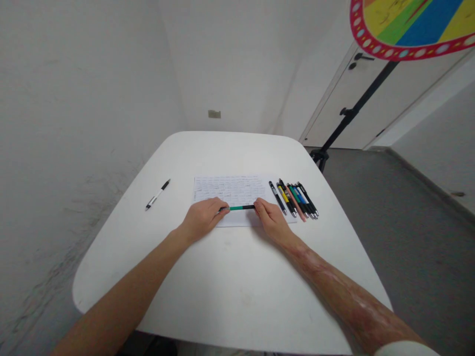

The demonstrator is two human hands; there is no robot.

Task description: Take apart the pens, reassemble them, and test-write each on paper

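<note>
A green and black pen (237,208) lies crosswise between my two hands, above a sheet of paper (230,185) covered with lines of handwriting. My left hand (204,216) pinches its left end, and the fingers hide part of that end. At the black end, my right hand (271,218) is closed with thumb and fingertips. Just right of my right hand, several pens (295,199) lie side by side in a slanted row, partly over the paper's right side. A white and black pen (158,195) rests alone on the left.
The white table (237,282) has rounded corners and stands near the walls. Beyond its right side, a black stand (349,113) carries a colourful wheel (411,24) at the upper right. A white door (345,104) is behind the stand.
</note>
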